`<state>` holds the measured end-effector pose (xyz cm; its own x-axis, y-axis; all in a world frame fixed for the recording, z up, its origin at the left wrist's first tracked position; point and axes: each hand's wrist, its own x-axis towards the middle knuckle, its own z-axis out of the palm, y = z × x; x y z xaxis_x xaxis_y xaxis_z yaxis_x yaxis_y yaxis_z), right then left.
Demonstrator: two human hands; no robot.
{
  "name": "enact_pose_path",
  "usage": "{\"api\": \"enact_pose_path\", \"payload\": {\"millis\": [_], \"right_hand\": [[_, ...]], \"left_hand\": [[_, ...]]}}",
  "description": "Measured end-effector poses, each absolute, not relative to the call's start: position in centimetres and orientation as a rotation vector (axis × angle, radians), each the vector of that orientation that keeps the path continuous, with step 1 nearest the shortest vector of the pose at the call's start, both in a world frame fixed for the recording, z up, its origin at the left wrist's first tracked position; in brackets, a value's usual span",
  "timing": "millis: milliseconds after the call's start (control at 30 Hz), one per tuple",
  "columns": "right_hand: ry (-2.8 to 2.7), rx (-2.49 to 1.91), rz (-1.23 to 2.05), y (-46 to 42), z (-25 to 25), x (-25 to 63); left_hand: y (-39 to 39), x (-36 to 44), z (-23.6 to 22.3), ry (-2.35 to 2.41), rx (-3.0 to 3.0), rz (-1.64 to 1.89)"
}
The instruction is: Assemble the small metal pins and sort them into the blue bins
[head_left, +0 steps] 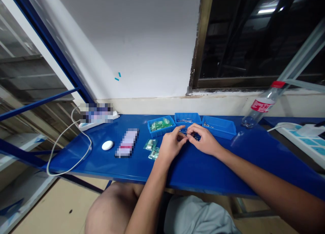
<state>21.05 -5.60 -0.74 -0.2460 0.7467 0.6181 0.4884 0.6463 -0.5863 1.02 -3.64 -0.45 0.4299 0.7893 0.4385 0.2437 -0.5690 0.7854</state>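
Note:
Both my hands meet above a blue tabletop, close in front of several small blue plastic bins. My left hand and my right hand pinch a small metal part between their fingertips, though it is partly hidden. Loose metal pieces lie just beyond my right fingers. The left bin holds green-tinted plastic packets, the middle bin holds slim metal parts, and the right bin has a few small metal pieces. Two small packets lie on the table left of my left hand.
A white oval computer mouse, a pixelated flat object, and a white power strip with its looping cable occupy the table's left. A plastic water bottle lies tilted at right, beside another power strip.

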Motion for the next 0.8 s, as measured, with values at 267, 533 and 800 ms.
{"api": "enact_pose_path", "payload": {"millis": [267, 533, 800], "right_hand": [[-1.883, -1.003, 0.472, -5.8, -0.8, 21.0], [-1.769, -0.982, 0.624, -5.0, -2.2, 20.7], [-1.437, -1.099, 0.871, -4.8, -2.4, 20.7]], "left_hand": [[-3.3, 1.3, 0.0, 0.776, 1.642, 1.279], [-3.6, 1.2, 0.5, 0.649, 1.403, 1.195], [-3.2, 1.2, -0.2, 0.768, 1.567, 1.266]]}}
